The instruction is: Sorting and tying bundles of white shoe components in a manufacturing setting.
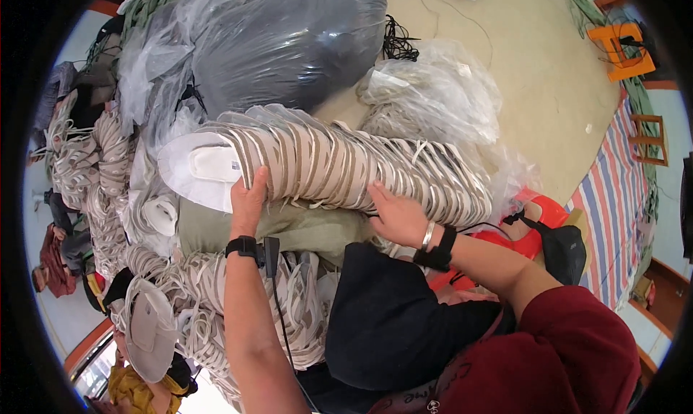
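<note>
Held a long row of nested beige shoe uppers point(310, 163) crosswise in front, with a white end piece point(189, 184) to the left, apparently nested to keep matching parts together. Clamped the left hand point(247, 199) on the near edge by that end, with thumb showing and fingers hidden, probably to stop the row spreading. Rested the right hand point(401, 216), fingertips first, against the near side farther right; could not tell whether gripping. Had the row just beyond both hands, touching each, apparently propped on olive-green cloth point(216, 230), with a clear plastic bag point(444, 89) behind.
</note>
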